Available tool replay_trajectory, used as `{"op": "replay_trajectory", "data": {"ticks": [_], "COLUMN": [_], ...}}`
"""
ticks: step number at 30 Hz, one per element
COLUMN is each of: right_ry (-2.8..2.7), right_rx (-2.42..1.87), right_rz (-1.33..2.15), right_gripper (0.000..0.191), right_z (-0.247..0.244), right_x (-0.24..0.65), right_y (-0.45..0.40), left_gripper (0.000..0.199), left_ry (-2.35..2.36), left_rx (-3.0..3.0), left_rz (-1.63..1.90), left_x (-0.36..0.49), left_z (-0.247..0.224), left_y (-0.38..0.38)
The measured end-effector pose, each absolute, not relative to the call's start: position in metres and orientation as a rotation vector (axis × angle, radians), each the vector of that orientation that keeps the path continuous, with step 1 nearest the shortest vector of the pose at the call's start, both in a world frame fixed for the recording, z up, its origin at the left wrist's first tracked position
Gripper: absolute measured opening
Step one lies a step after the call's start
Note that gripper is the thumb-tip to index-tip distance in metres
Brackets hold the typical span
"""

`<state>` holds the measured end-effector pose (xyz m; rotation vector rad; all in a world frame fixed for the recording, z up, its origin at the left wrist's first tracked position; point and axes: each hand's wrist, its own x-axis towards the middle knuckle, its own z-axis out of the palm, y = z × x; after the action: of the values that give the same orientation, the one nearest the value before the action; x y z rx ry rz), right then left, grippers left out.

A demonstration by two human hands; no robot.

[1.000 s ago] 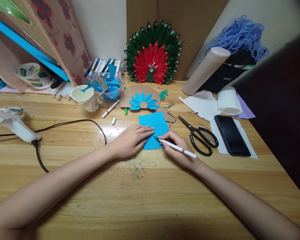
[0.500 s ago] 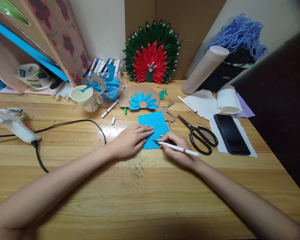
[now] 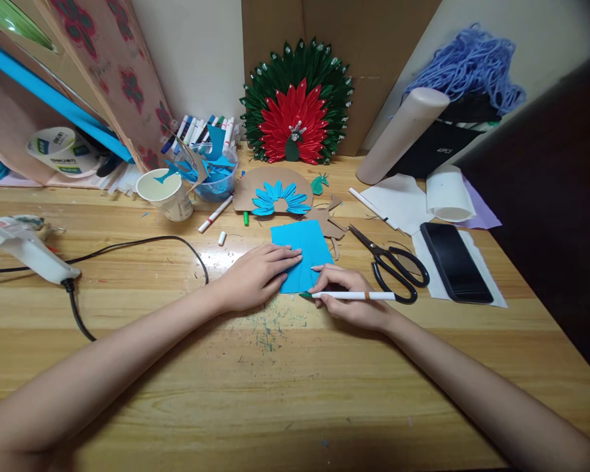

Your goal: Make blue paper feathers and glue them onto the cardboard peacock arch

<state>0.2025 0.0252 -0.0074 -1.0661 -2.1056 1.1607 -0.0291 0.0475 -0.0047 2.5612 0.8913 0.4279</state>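
Observation:
A blue sheet of paper (image 3: 295, 239) lies on the wooden table. My left hand (image 3: 255, 275) rests flat on its left part, fingers stretched out. In my right hand (image 3: 347, 295) is a white marker (image 3: 381, 296), its green tip at the sheet's lower edge and its back end over the scissors' handle. The black scissors (image 3: 393, 265) lie open just right of the paper. Behind the sheet, a rounded piece of cardboard (image 3: 248, 180) carries blue petals (image 3: 281, 196). Beside it are a small green bird shape (image 3: 319, 184) and cardboard scraps (image 3: 329, 223).
A paper cup (image 3: 177, 206), a tub of blue scraps (image 3: 216, 190) and loose markers stand at the back left. The glue gun (image 3: 24, 246) and its cable lie left. A phone (image 3: 456, 263) and paper roll (image 3: 450, 195) are right. A red-green peacock (image 3: 295, 108) stands behind.
My right hand has moved slightly down, bringing the marker tip from on the blue sheet to its lower edge. The marker now lies more level. My left hand has stayed in place.

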Motion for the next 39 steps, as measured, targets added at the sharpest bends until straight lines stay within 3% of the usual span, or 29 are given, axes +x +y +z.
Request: {"op": "replay_trajectory", "data": {"ticks": [7,17,29,39], "right_ry": [-1.811,-2.078,-1.889,-2.113], "right_rx": [-1.131,-1.312,-1.253,-1.273], "right_rz": [1.081,0.879,1.051,0.890], "right_gripper": [0.007,0.007,0.004,0.009], "right_z": [-0.0117,-0.0070,-0.0100,-0.0048], "right_x": [0.2036,0.1974,0.2013,0.1966], "right_y": [0.0249,0.0256,0.0240,0.0254], "left_gripper": [0.042,0.042,0.043,0.042], "left_ry": [0.909,0.905,0.886,0.914], "left_rx": [2.554,2.562,2.560,2.575], "left_rz": [0.420,0.425,0.444,0.422], "left_x": [-0.0292,-0.0293,-0.0292,-0.0292], "left_z": [-0.0043,-0.0053,-0.0059,-0.0069], "left_y": [0.0472,0.0466,0.0474,0.0464]}}
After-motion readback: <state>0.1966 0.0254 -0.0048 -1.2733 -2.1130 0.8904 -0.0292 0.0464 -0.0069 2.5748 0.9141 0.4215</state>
